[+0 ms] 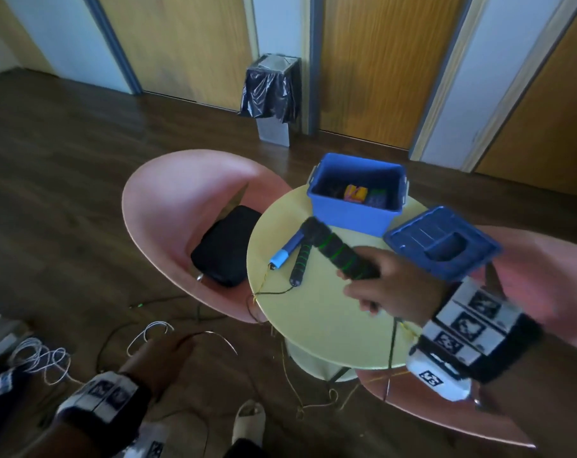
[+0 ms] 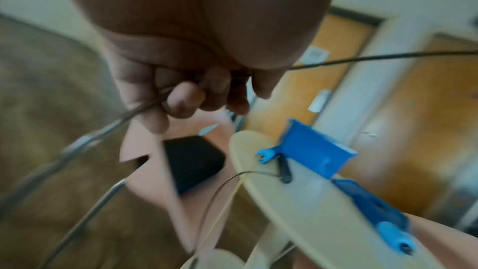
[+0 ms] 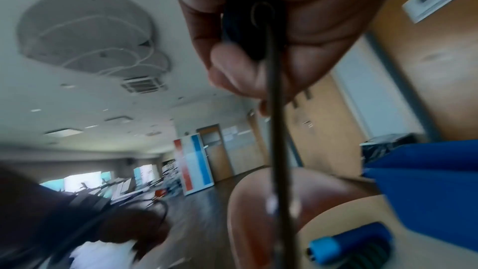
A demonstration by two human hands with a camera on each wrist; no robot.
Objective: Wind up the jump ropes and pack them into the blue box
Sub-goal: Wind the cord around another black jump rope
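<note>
- Right hand (image 1: 393,285): fingers (image 3: 232,69) curled round a black foam jump-rope handle with green rings (image 1: 340,251), raised over the round pale-yellow tabletop (image 1: 313,312).
- Thin dark cord (image 3: 276,150) hangs from the handle end below those fingers.
- Left hand (image 1: 163,358): fingers (image 2: 181,99) curled round the dark cord, low over the floor, well apart from the tabletop.
- Beyond the right fingers lie a second black handle (image 1: 298,266) and a blue plastic handle (image 1: 285,252).
- Open blue plastic box (image 1: 353,209) stands behind these; its blue lid (image 1: 442,242) lies beside it.
</note>
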